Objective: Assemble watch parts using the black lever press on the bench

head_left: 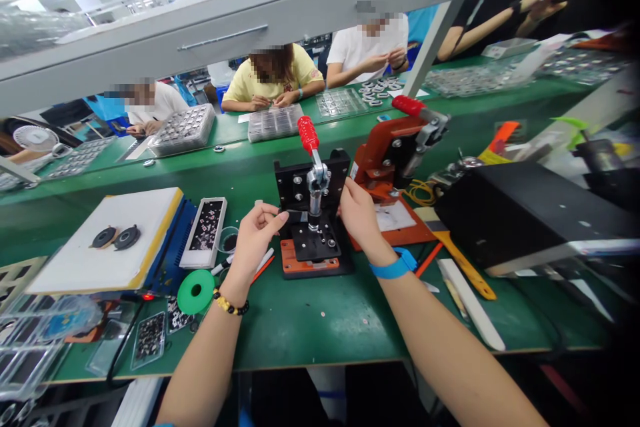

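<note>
A black toggle clamp fixture (314, 213) with an upright red handle (308, 133) stands on the green bench in front of me. Its plunger points down onto a black plate above an orange base (310, 260). At the fixture's left side is my left hand (256, 237), thumb and fingers pinched together by a dark strip-like part; what they hold is unclear. My right hand (361, 213), with a blue band on its wrist, is closed against the right edge of the fixture's back plate. Its fingertips are partly hidden there.
An orange toggle clamp (385, 160) stands behind right, near a brush (460, 260) and a black box (520, 213). Leftward are a white-topped block (65, 247) with two black discs, a parts tray (205, 233) and a green spool (196, 291). Several people work across the bench.
</note>
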`<state>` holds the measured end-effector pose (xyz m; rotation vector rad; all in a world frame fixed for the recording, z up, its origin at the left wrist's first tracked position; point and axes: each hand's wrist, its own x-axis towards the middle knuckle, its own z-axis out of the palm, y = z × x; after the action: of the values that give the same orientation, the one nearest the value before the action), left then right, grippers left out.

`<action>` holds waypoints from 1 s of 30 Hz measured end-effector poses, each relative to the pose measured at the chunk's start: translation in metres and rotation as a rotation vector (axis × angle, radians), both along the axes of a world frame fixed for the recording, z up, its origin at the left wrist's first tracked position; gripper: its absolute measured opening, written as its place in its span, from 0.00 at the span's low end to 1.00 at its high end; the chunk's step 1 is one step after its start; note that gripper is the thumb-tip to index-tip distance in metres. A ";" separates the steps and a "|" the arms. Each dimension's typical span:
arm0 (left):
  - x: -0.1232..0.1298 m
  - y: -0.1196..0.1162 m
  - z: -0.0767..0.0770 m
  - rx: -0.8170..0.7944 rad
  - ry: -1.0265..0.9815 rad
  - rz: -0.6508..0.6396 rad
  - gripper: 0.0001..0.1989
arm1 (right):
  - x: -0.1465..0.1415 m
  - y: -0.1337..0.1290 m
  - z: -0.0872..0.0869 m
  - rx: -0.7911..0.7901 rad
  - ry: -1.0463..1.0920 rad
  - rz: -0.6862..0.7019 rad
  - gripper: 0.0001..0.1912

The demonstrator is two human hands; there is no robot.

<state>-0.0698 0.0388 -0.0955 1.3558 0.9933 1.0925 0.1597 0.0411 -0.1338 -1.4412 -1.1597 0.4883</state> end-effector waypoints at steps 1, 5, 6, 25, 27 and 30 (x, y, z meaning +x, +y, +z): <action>0.000 0.000 0.000 0.010 -0.002 -0.007 0.19 | 0.000 0.000 0.000 0.001 -0.001 -0.001 0.20; -0.002 0.002 -0.001 0.011 0.039 -0.071 0.18 | 0.000 0.000 0.000 0.002 -0.008 0.002 0.20; -0.002 0.001 -0.001 0.012 0.064 -0.086 0.18 | 0.000 0.000 0.000 -0.001 -0.009 0.001 0.20; -0.002 0.008 -0.010 0.078 0.058 -0.060 0.19 | 0.001 0.001 -0.002 -0.022 0.015 0.008 0.18; -0.003 0.010 -0.011 0.087 0.089 -0.076 0.19 | 0.001 0.001 -0.003 -0.016 0.007 0.008 0.18; -0.004 0.011 -0.012 0.081 0.085 -0.089 0.19 | 0.000 0.001 -0.001 -0.016 0.005 0.005 0.18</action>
<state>-0.0741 0.0497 -0.1076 1.5082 0.9490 1.0246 0.1598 0.0419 -0.1353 -1.4508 -1.1577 0.5057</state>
